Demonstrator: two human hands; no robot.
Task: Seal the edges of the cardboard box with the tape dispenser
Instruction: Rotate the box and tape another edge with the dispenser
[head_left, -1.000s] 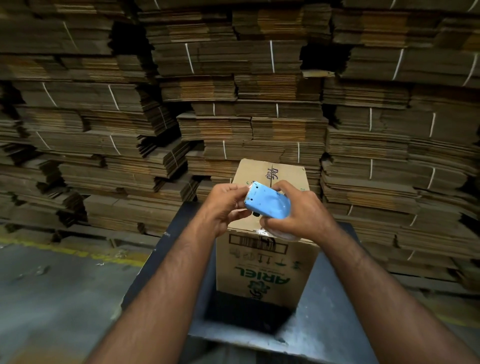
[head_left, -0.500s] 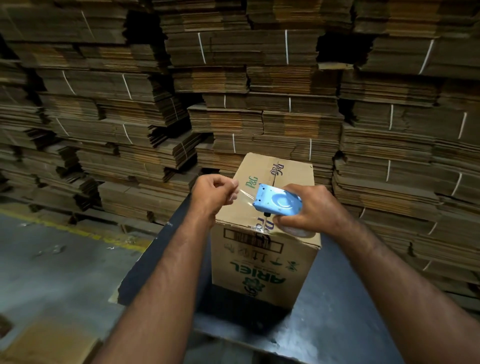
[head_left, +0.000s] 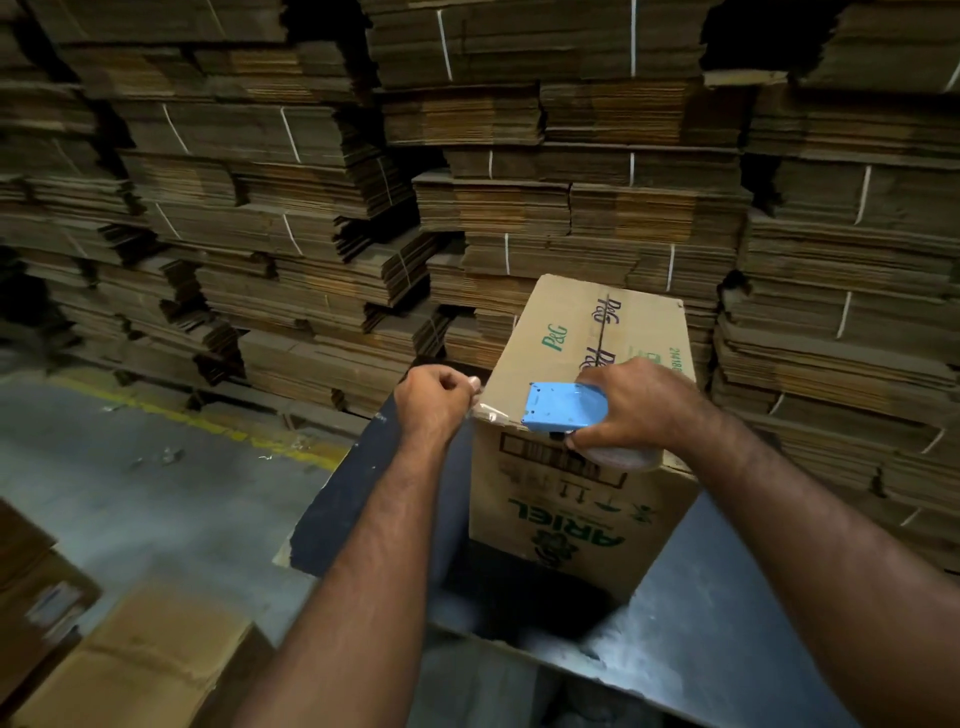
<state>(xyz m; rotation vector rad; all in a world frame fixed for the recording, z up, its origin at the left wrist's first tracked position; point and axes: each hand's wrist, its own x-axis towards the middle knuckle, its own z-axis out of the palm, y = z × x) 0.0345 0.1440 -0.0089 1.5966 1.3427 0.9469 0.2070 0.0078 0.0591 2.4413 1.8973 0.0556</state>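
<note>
A brown cardboard box (head_left: 561, 499) printed with ARIEL and P&G stands upright on a dark metal table (head_left: 727, 597), its top flaps closed. My right hand (head_left: 639, 405) grips a blue tape dispenser (head_left: 563, 408) with its clear tape roll, held over the box's near top edge. My left hand (head_left: 434, 402) pinches the free end of the clear tape (head_left: 491, 413) just off the box's near left corner. The short strip stretches between my two hands along that edge.
Tall stacks of flattened, strapped cardboard (head_left: 519, 182) fill the whole background behind the box. A yellow line (head_left: 208, 426) crosses the grey concrete floor at left. Loose cardboard sheets (head_left: 135, 660) lie at the bottom left.
My left hand has pulled the tape end away from the dispenser toward the left, out past the box corner. The dispenser has dropped lower to the box's near top edge.
</note>
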